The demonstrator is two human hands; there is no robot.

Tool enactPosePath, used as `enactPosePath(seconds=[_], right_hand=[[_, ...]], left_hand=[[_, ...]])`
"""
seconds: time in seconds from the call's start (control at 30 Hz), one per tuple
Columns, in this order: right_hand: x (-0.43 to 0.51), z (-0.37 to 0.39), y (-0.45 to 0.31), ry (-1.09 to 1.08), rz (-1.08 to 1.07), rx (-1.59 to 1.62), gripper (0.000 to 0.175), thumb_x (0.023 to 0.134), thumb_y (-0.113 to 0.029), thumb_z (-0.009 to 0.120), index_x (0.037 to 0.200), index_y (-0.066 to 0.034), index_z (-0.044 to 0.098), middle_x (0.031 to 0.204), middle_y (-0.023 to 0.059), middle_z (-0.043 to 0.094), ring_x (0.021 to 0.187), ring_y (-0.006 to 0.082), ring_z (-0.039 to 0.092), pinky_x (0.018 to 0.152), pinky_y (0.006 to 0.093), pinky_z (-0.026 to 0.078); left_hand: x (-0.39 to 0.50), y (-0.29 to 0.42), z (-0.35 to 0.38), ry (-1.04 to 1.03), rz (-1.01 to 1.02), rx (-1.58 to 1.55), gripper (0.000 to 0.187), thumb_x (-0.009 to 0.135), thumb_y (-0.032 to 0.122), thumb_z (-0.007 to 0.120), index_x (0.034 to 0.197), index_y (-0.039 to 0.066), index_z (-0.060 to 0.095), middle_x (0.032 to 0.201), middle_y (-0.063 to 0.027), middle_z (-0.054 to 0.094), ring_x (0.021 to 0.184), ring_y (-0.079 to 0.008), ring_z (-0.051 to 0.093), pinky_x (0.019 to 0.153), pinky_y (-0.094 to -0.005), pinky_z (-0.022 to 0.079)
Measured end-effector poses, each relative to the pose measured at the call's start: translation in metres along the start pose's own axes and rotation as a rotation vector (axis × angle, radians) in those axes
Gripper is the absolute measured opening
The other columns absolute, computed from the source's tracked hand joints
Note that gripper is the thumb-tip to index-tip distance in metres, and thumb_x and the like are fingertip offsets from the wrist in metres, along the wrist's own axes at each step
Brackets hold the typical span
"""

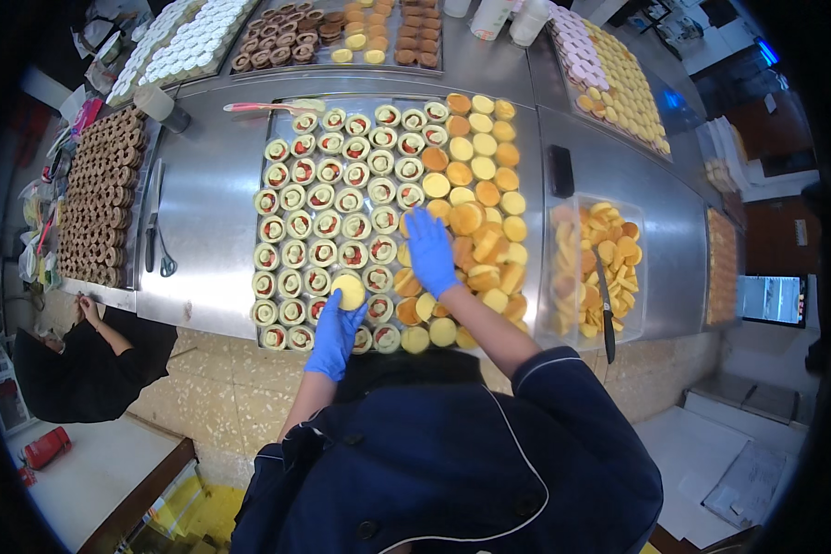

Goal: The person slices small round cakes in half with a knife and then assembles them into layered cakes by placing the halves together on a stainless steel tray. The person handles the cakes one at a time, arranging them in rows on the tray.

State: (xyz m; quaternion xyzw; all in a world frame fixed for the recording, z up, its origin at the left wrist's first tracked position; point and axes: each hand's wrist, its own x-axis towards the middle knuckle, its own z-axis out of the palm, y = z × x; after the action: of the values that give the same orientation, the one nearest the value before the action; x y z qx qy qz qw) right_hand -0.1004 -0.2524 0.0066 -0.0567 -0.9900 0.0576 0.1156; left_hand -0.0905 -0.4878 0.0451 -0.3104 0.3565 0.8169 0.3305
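My left hand (pixel 335 331), in a blue glove, grips a round yellow sponge disc (pixel 350 291) over the near rows of filled cups. Each filled cup (pixel 327 224) has a ring of pale green cream, red pieces and a cream dollop in the middle. My right hand (pixel 429 251), also gloved in blue, reaches flat with its fingers stretched over the sponge discs on the right of the tray (pixel 388 102). Its palm faces down, so whether a disc lies under the fingers is hidden. Beside it is a heap of loose sponge discs (pixel 486 246).
A plastic bin (pixel 642 277) of sponge pieces stands at right, a knife (pixel 605 305) across it. A phone (pixel 561 172) lies behind. Scissors (pixel 167 257), a knife (pixel 150 239) and a spatula (pixel 256 107) lie leftward. Another person (pixel 97 367) is at far left.
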Motion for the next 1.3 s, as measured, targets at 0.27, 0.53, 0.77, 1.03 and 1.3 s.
enactPosePath(seconds=[0.27, 0.53, 0.77, 1.03, 1.3], right_hand=[[-0.002, 0.003, -0.017, -0.215, 0.116, 0.0, 0.069, 0.09, -0.052, 0.039, 0.141, -0.0067, 0.028, 0.146, 0.0135, 0.027, 0.135, 0.029, 0.025, 0.109, 0.0502, 0.017], [0.002, -0.007, -0.023, -0.334, 0.077, -0.086, 0.075, 0.088, -0.057, 0.039, 0.142, -0.0066, 0.025, 0.146, 0.0155, 0.026, 0.135, 0.0301, 0.024, 0.108, 0.0553, 0.014], [0.01, -0.016, -0.022, -0.372, 0.119, -0.038, 0.067, 0.09, -0.053, 0.036, 0.14, -0.0103, 0.029, 0.145, 0.0105, 0.03, 0.133, 0.0255, 0.031, 0.102, 0.0677, 0.007], [-0.003, -0.015, -0.012, -0.289, 0.109, 0.215, 0.05, 0.092, -0.035, 0.043, 0.134, -0.0086, 0.037, 0.122, 0.0085, 0.055, 0.116, 0.0224, 0.051, 0.098, 0.0684, 0.012], [-0.006, -0.059, -0.048, -0.566, 0.524, 1.419, 0.048, 0.082, -0.022, 0.066, 0.122, -0.0021, 0.047, 0.102, 0.0078, 0.061, 0.092, 0.0162, 0.058, 0.086, 0.0328, 0.044]], left_hand=[[-0.001, 0.006, 0.009, -0.066, -0.009, 0.006, 0.037, 0.093, 0.025, 0.05, 0.122, 0.003, 0.047, 0.119, -0.012, 0.056, 0.108, -0.0239, 0.056, 0.092, -0.0365, 0.047], [0.002, 0.007, 0.003, -0.05, -0.013, 0.028, 0.039, 0.094, 0.025, 0.045, 0.126, 0.002, 0.044, 0.122, -0.0122, 0.055, 0.111, -0.0255, 0.055, 0.09, -0.0344, 0.048], [0.001, 0.006, -0.002, -0.107, 0.001, 0.008, 0.039, 0.093, 0.024, 0.046, 0.125, 0.003, 0.045, 0.121, -0.0118, 0.055, 0.11, -0.0252, 0.056, 0.089, -0.0344, 0.048], [0.004, 0.003, -0.008, -0.041, 0.024, 0.054, 0.039, 0.091, 0.024, 0.05, 0.125, 0.005, 0.045, 0.121, -0.01, 0.055, 0.107, -0.0222, 0.056, 0.087, -0.0339, 0.049], [0.011, -0.007, 0.037, -0.067, 0.254, 0.523, 0.034, 0.09, 0.021, 0.054, 0.12, 0.006, 0.05, 0.109, -0.007, 0.057, 0.095, -0.0138, 0.057, 0.082, -0.0264, 0.047]])
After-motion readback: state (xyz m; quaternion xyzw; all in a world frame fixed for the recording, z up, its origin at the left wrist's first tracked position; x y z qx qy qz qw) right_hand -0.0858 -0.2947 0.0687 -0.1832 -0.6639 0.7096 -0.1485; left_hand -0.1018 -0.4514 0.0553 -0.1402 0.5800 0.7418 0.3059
